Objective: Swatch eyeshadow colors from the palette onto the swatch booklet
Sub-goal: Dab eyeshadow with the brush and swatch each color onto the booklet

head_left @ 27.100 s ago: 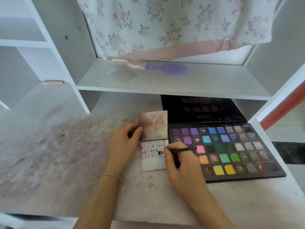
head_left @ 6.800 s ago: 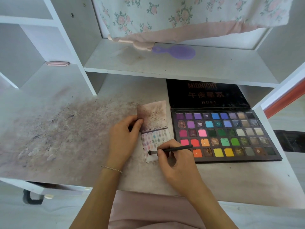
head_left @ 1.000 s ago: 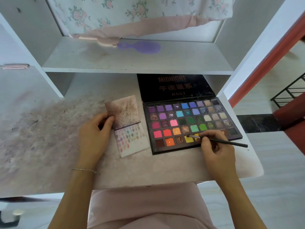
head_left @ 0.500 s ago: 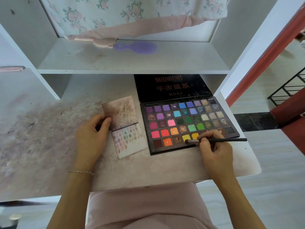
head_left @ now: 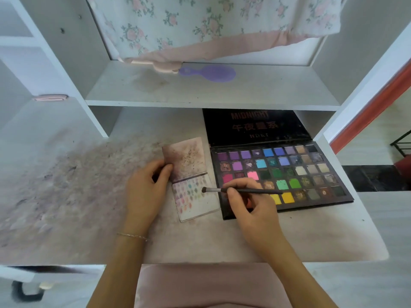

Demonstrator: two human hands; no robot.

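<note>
Right hand point(head_left: 251, 210) pinches brush point(head_left: 242, 191), tip over booklet point(head_left: 195, 196) | left hand point(head_left: 146, 192) grips booklet's edge | risk: tip overlapping neighbouring swatches, muddying colours; palette point(head_left: 311, 172) beyond right hand.

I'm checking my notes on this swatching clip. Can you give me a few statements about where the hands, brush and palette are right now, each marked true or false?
1. The right hand holds the brush. True.
2. The brush tip is dipped in a yellow pan. False: it is over the right edge of the swatch booklet.
3. The left hand holds the booklet's left edge. True.
4. The eyeshadow palette is closed. False: its lid stands open.
5. A purple hairbrush lies on the desk beside the palette. False: it lies on the shelf above.
</note>
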